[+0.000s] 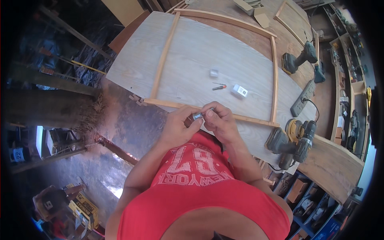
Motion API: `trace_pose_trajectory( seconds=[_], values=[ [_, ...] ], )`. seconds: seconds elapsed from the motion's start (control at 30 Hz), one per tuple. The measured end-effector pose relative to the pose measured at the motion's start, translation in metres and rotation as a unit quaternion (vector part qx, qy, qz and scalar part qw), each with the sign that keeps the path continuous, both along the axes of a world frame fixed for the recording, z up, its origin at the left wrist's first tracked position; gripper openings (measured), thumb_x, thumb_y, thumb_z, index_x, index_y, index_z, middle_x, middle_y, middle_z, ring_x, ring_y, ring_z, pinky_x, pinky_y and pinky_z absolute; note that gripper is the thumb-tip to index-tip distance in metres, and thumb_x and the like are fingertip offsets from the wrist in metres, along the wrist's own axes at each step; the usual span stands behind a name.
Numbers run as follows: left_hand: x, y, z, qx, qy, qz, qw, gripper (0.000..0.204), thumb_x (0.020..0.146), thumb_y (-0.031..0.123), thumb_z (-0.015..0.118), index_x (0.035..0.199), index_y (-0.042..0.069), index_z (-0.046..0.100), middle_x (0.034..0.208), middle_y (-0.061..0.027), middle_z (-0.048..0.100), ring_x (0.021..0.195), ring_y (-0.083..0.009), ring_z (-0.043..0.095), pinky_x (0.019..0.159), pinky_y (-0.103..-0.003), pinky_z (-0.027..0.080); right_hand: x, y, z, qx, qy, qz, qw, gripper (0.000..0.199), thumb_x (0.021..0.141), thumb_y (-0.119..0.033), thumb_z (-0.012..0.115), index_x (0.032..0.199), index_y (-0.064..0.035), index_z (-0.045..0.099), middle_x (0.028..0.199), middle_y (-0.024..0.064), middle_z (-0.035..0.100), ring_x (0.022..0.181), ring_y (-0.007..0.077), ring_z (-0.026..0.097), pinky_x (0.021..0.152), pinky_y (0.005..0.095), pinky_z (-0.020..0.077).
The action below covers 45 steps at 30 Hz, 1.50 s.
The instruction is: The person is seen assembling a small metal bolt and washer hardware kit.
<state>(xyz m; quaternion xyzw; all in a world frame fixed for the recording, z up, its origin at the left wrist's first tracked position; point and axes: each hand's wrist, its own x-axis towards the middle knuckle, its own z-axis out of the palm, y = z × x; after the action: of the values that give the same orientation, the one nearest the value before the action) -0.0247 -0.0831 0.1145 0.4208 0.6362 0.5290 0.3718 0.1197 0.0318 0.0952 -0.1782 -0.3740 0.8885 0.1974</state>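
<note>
Running this remotely — I've got the left hand (181,123) pinching a small shiny cylinder (197,116) by the wooden frame (161,60); right hand's (219,123) curled beside it, can't tell its hold. Fiddly prep, I reckon — next calls for steady fingertips.

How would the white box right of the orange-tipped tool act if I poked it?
The white box would probably slide rather than roll, since its sides look flat. It's likely light, being small. The smooth-looking board might let it slip.
</note>
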Motion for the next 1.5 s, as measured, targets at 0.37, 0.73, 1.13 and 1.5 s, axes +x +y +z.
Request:
trace_pose_trajectory(
  seconds=[0.37, 0.73, 1.13, 1.5],
  values=[
    [-0.008, 0.020, 0.006, 0.089, 0.228, -0.054, 0.968, 0.013, 0.090, 0.011, 0.063, 0.096, 0.001, 0.063, 0.081, -0.0143, 0.057, 0.069, -0.0321, 0.058, 0.060, -0.040, 0.047, 0.013, 0.009, 0.027, 0.177, -0.114, 0.049, 0.976, 0.037, 0.101, -0.024, 0.055, 0.130, -0.0028, 0.047, 0.092, -0.0004, 0.055, 0.079, 0.0062, 0.043, 0.063, 0.0209, 0.0338],
    [-0.017, 0.032, 0.003, 0.122, 0.287, -0.052, 0.949, 0.016, 0.084, 0.013, 0.068, 0.089, 0.000, 0.061, 0.074, -0.0133, 0.055, 0.064, -0.0323, 0.057, 0.055, -0.042, 0.046, -0.001, 0.000, 0.040, 0.160, -0.121, 0.002, 0.980, 0.021, 0.104, -0.013, 0.050, 0.118, 0.0029, 0.048, 0.097, 0.0062, 0.062, 0.091, 0.0093, 0.055, 0.083, 0.0266, 0.0471],
    [-0.034, 0.040, 0.006, 0.184, 0.400, -0.019, 0.898, 0.015, 0.080, 0.013, 0.069, 0.082, 0.003, 0.060, 0.070, -0.0103, 0.053, 0.059, -0.0282, 0.056, 0.050, -0.040, 0.045, -0.010, 0.001, 0.047, 0.011, -0.129, 0.025, 0.991, 0.031, 0.103, -0.018, 0.053, 0.126, 0.0030, 0.048, 0.085, -0.0026, 0.054, 0.076, 0.0038, 0.046, 0.069, 0.0214, 0.0413],
    [-0.031, 0.033, 0.000, 0.137, 0.232, -0.051, 0.962, 0.013, 0.089, 0.012, 0.062, 0.089, -0.001, 0.059, 0.072, -0.0143, 0.052, 0.058, -0.0313, 0.055, 0.050, -0.040, 0.043, -0.015, 0.003, 0.048, 0.079, -0.122, 0.029, 0.989, 0.033, 0.104, -0.017, 0.051, 0.130, 0.0021, 0.044, 0.083, -0.0012, 0.055, 0.076, 0.0039, 0.044, 0.068, 0.0208, 0.0397]
  ],
)
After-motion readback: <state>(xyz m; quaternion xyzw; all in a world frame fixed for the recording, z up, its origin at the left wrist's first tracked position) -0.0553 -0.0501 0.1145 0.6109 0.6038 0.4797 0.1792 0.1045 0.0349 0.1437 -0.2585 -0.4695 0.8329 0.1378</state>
